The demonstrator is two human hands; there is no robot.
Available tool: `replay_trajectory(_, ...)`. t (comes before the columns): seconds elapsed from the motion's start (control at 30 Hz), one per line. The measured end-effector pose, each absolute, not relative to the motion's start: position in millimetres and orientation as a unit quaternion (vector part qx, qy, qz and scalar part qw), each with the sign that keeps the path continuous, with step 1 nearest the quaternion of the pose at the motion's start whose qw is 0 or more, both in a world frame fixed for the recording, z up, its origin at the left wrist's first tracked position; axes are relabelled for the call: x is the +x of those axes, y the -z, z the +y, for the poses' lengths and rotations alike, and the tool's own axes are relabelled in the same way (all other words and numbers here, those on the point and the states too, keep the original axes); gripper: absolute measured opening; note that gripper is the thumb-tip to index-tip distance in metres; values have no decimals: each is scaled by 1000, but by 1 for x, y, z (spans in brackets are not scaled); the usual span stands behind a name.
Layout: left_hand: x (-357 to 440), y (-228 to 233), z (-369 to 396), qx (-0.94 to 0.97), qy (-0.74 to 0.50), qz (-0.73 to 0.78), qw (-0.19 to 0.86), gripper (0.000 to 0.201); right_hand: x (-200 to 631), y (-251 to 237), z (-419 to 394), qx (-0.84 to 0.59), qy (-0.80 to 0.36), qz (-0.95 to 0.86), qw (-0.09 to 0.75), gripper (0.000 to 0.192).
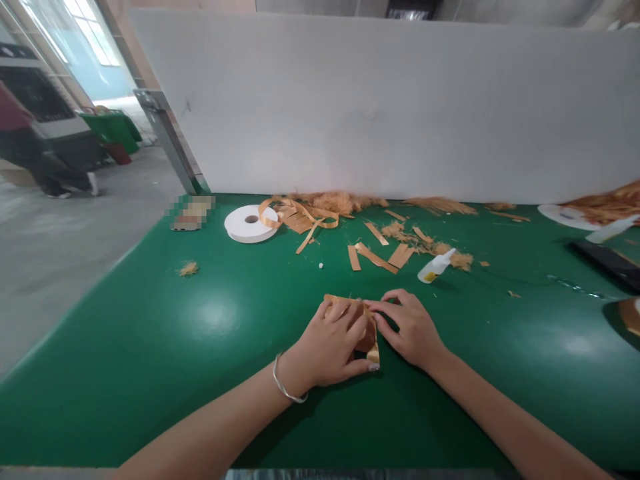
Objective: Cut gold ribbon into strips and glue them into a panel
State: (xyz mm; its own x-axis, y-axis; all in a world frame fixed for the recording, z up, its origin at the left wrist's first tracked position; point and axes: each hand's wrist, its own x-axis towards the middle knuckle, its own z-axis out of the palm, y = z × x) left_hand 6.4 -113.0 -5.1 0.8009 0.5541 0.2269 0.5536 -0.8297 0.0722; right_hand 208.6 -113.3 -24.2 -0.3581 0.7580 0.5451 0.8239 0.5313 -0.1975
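Left hand (333, 347): palm down, fingers (345, 313) spread and pressed flat, thumb tucked low; forearm bare, entering from lower left. Right hand (407, 327): palm down, fingers curled inward toward the left hand, fingertips nearly meeting it; forearm bare, entering from lower right.

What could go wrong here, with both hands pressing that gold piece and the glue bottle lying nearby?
1. The glue bottle lies on its side among fibre scraps; if it is uncapped, it might leak onto the green table.
2. Left hand and right hand press the gold piece; wet glue could stick to the fingertips.
3. Loose strips lie close behind and could get caught in the work.
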Motion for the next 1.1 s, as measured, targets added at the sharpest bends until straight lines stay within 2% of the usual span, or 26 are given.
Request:
replay_trajectory(0.13, 6, 5, -114, 945, -125, 301, -10, 67, 207, 22, -114, -471, 66, -834, 281, 28)
replay_trajectory(0.37, 6, 11, -113, 944, -135, 301, -13, 70, 205, 20, -112, -465, 95, -842, 255, 30)
replay_trajectory(0.67, 7, 13, -113, 945, -126, 299, -26, 76, 200, 19, -110, -438, 94, -868, 213, 20)
replay_trajectory(0.77, 7, 11, -113, 942, -138, 305, -18, 74, 202, 19, -108, -458, 44, -855, 240, 20)
replay_trajectory(0.97, 6, 9, -114, 939, -140, 313, -3, 68, 215, 20, -103, -536, -169, -740, 370, 27)
replay_trajectory(1.1, 5, 8, -115, 941, -134, 312, -10, 65, 215, 21, -104, -534, -188, -731, 381, 27)
